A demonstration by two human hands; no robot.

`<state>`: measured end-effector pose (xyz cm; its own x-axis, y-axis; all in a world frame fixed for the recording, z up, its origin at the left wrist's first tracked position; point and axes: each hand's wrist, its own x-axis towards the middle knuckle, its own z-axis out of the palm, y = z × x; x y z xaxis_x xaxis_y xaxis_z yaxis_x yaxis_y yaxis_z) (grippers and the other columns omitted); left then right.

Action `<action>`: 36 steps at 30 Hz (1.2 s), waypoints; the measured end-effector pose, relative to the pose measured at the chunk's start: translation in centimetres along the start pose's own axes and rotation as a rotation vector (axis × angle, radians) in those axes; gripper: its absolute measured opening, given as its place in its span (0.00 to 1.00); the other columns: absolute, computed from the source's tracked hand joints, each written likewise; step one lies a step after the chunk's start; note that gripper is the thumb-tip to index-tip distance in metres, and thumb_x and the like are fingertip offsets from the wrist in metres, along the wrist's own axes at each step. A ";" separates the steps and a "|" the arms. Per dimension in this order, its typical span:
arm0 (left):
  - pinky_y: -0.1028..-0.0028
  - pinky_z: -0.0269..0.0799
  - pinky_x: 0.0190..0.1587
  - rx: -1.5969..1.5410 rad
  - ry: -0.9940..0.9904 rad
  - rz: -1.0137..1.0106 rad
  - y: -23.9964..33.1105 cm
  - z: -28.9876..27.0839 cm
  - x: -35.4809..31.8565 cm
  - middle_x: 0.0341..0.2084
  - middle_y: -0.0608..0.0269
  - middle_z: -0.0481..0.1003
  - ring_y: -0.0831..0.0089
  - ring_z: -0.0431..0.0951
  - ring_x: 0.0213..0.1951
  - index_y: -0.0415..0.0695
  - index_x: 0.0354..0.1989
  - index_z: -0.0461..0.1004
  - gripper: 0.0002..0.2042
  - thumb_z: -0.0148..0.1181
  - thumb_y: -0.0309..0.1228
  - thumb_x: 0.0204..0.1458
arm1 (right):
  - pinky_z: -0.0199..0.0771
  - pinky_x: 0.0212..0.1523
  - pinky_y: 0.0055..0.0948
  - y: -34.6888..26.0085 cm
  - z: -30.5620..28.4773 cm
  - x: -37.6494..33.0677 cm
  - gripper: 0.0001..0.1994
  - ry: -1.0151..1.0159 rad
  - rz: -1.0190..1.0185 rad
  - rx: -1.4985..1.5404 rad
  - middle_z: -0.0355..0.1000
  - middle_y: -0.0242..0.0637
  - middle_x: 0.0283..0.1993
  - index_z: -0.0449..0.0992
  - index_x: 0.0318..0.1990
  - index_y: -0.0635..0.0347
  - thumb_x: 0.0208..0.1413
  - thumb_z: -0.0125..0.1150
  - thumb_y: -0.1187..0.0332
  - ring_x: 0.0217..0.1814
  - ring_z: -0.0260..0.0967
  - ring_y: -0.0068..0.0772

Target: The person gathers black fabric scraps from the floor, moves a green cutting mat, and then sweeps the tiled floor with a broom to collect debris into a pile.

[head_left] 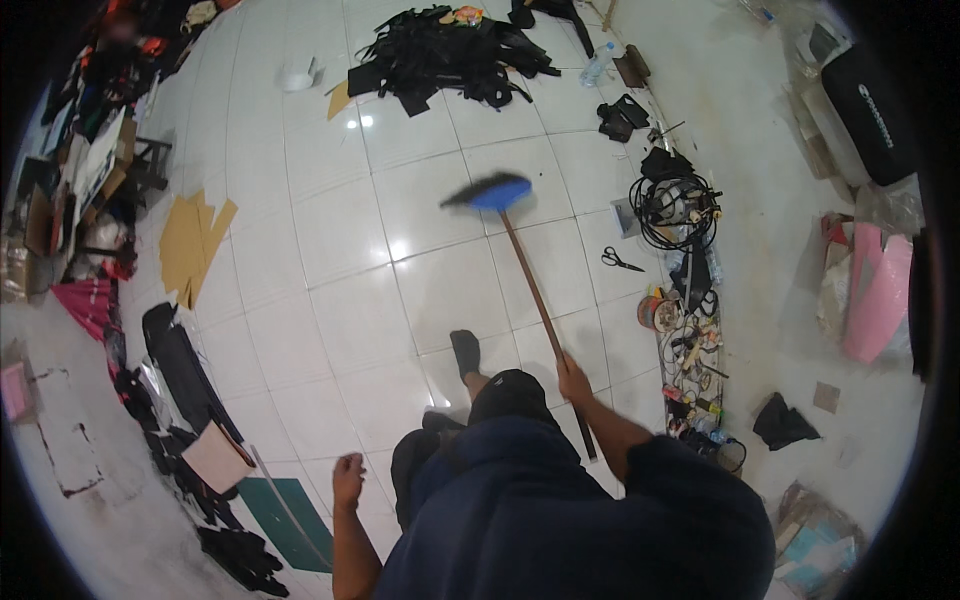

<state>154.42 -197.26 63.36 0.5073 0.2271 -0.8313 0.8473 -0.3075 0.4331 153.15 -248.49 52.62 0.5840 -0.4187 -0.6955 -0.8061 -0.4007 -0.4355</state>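
My right hand [573, 380] is closed around the brown handle of a broom [530, 275]. Its blue head with dark bristles lies on the floor ahead of me, and the bristles are blurred by motion. The handle's lower end sticks out behind my hand, beside my right leg. My left hand [348, 482] hangs at my left side, empty, with its fingers loosely bent and somewhat apart. Below it to the left lies a dark green mat [285, 520]. A pair of black scissors [622, 260] rests on the tiles right of the broom handle.
A large pile of black straps and fabric [450, 55] lies at the far side. Torn cardboard [195, 245] is on the floor at left. Coiled black cable [675, 212] and small clutter line the right wall. A clear plastic bottle [598, 63] lies at far right.
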 end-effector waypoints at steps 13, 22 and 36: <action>0.76 0.66 0.25 0.129 -0.004 -0.016 11.3 -2.8 6.7 0.30 0.61 0.70 0.74 0.71 0.29 0.37 0.42 0.67 0.18 0.53 0.39 0.50 | 0.66 0.44 0.49 2.2 2.6 -2.4 0.24 -0.060 0.213 -0.153 0.69 0.60 0.38 0.46 0.61 0.54 0.57 0.36 0.62 0.42 0.67 0.60; 0.77 0.65 0.25 0.337 -0.062 0.107 28.8 -6.0 16.7 0.30 0.64 0.69 0.75 0.70 0.28 0.38 0.41 0.67 0.17 0.52 0.40 0.51 | 0.68 0.44 0.45 -26.5 -7.6 24.5 0.23 0.053 -0.015 -0.198 0.68 0.51 0.46 0.53 0.60 0.48 0.55 0.36 0.66 0.49 0.67 0.51; 0.72 0.67 0.27 0.389 -0.085 -0.083 38.1 -0.8 20.0 0.31 0.60 0.70 0.70 0.72 0.30 0.39 0.43 0.66 0.18 0.52 0.40 0.51 | 0.68 0.41 0.48 -2.2 -9.0 1.9 0.24 0.115 0.371 -0.102 0.70 0.55 0.37 0.49 0.62 0.52 0.58 0.36 0.60 0.39 0.68 0.57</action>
<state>196.96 -203.70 63.53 0.4111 0.1939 -0.8907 0.7538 -0.6218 0.2125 156.89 -255.73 57.36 0.2665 -0.6363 -0.7240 -0.9540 -0.2814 -0.1038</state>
